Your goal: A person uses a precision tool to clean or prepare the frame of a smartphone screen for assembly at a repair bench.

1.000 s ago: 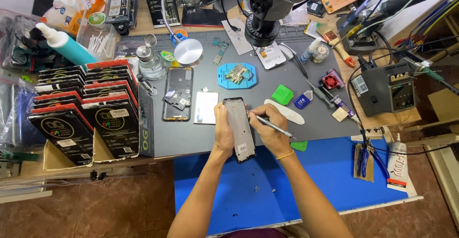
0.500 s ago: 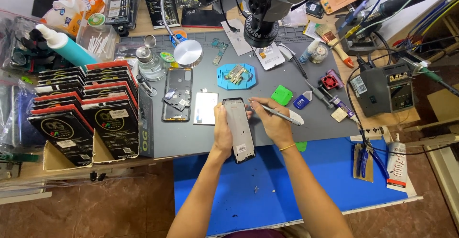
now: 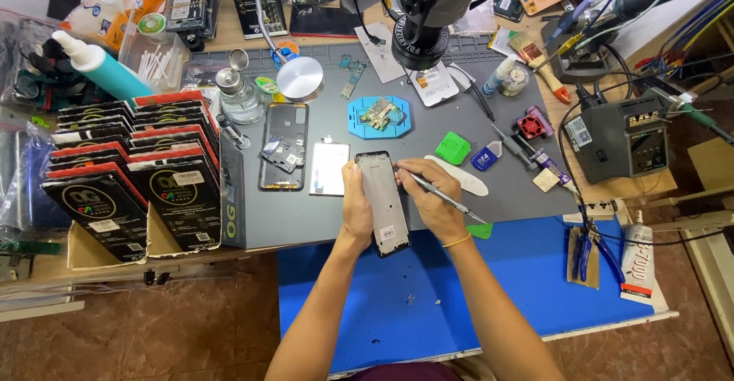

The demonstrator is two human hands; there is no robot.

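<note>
Head view, one item in hand. Phone frame: long, dark-edged, grey inside, held upright over the near edge of the grey desk, above the blue mat. Left hand: grip clamped on the frame's left edge. Right hand: grip closed on a thin metal tool, tip set at the frame's upper right edge. Nearby: white panel just left, white pry stick just right. Handling note: the frame is best kept braced by the left hand, and the tool worked lightly along the edge, so that slips are avoided.
</note>
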